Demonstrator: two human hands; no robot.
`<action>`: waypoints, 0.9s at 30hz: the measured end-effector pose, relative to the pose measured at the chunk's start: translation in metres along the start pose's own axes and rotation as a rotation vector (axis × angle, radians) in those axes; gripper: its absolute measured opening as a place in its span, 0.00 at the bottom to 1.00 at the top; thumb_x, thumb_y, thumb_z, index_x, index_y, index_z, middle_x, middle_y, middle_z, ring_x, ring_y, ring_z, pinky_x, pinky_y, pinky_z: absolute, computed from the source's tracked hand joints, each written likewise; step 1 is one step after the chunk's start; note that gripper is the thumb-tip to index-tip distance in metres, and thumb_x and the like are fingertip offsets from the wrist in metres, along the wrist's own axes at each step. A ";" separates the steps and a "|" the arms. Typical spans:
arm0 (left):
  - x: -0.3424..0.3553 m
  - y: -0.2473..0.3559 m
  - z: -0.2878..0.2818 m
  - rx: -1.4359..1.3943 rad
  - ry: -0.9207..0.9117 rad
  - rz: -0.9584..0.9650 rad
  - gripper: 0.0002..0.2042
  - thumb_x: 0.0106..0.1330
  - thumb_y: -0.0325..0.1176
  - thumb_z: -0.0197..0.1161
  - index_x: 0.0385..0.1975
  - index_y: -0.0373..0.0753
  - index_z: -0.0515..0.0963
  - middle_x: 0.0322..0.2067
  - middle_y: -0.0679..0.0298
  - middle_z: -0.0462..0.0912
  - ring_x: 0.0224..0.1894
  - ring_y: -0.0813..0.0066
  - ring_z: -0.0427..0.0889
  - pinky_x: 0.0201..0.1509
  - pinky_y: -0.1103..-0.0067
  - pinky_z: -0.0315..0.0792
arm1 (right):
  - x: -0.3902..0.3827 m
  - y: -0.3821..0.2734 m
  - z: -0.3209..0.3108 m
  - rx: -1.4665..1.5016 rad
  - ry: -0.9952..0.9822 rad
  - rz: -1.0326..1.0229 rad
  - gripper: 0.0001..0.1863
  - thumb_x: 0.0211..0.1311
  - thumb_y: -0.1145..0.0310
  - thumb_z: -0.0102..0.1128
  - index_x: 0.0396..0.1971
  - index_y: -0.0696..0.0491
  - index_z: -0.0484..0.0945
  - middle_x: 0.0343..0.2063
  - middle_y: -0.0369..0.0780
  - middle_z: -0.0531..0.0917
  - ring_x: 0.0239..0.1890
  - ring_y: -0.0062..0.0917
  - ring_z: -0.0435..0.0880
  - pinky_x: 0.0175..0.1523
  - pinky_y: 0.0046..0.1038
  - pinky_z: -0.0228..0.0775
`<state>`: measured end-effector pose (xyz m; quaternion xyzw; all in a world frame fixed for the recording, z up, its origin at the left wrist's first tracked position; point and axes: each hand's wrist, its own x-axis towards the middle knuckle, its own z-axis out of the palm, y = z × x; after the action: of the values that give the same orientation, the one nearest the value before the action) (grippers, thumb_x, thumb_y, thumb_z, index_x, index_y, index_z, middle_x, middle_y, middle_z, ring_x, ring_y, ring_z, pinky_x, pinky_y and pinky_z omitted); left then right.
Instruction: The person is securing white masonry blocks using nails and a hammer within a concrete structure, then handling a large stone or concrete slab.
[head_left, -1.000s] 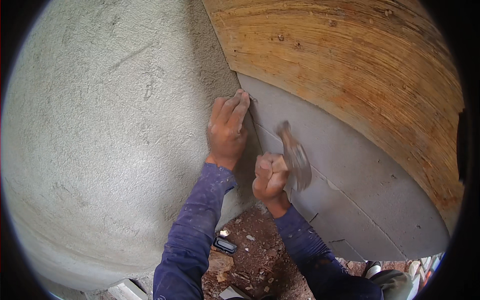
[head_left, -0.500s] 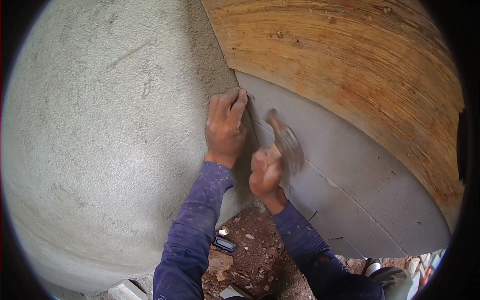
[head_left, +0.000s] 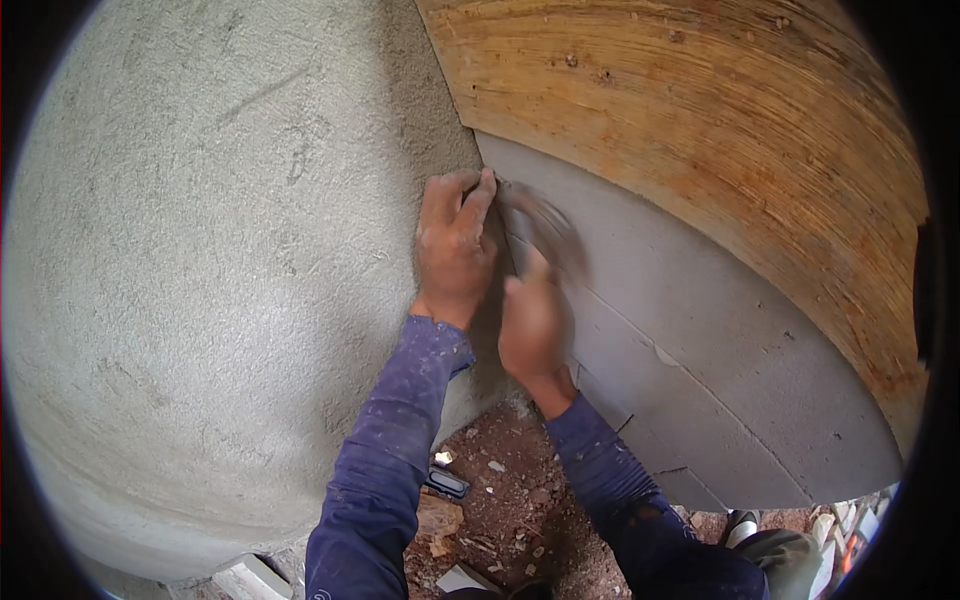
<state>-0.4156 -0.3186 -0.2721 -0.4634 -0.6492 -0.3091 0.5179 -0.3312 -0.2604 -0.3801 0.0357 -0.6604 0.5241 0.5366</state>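
Observation:
My left hand (head_left: 455, 245) is closed against the corner where the plastered wall (head_left: 230, 260) meets the grey panel surface (head_left: 690, 310). Its thumb and fingers pinch what looks like a nail, small and mostly hidden by the fingertips. My right hand (head_left: 537, 325) grips a claw hammer (head_left: 552, 228) by its wooden handle, just right of and below the left hand. Motion blurs the hammer's metal head, which is close to the left fingertips; whether it touches the nail I cannot tell.
A wooden board (head_left: 690, 110) covers the upper right, above the grey surface. Below, reddish soil (head_left: 510, 490) holds rubble, broken pieces and a small dark oblong case (head_left: 447, 483). A shoe (head_left: 740, 528) shows at lower right, near white scraps (head_left: 825, 560).
The hammer head has swung up and left, toward the left fingertips, with my right hand rising slightly. My left hand keeps its pinch at the corner. The view has shifted a little.

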 end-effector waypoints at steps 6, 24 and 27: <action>0.002 0.002 0.001 -0.032 -0.001 -0.024 0.16 0.55 0.14 0.60 0.43 0.35 0.83 0.39 0.57 0.80 0.40 0.59 0.80 0.43 0.71 0.77 | -0.002 -0.005 -0.002 0.133 -0.013 0.140 0.25 0.73 0.71 0.48 0.65 0.67 0.63 0.56 0.61 0.75 0.55 0.55 0.78 0.55 0.41 0.70; 0.004 0.002 -0.004 -0.026 -0.051 -0.070 0.16 0.56 0.15 0.59 0.44 0.34 0.83 0.40 0.56 0.80 0.42 0.57 0.80 0.46 0.70 0.76 | 0.013 -0.020 0.000 -0.073 0.055 -0.147 0.22 0.72 0.68 0.51 0.59 0.67 0.66 0.48 0.63 0.77 0.53 0.59 0.78 0.53 0.44 0.71; 0.006 0.004 -0.004 -0.039 -0.072 -0.082 0.17 0.56 0.14 0.59 0.45 0.34 0.83 0.41 0.56 0.80 0.43 0.56 0.80 0.47 0.70 0.76 | 0.011 -0.006 0.007 -0.089 -0.072 0.132 0.24 0.73 0.69 0.49 0.62 0.68 0.64 0.48 0.61 0.79 0.50 0.55 0.80 0.52 0.43 0.72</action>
<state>-0.4109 -0.3194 -0.2655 -0.4574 -0.6797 -0.3257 0.4719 -0.3375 -0.2623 -0.3670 -0.0130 -0.7028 0.5270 0.4777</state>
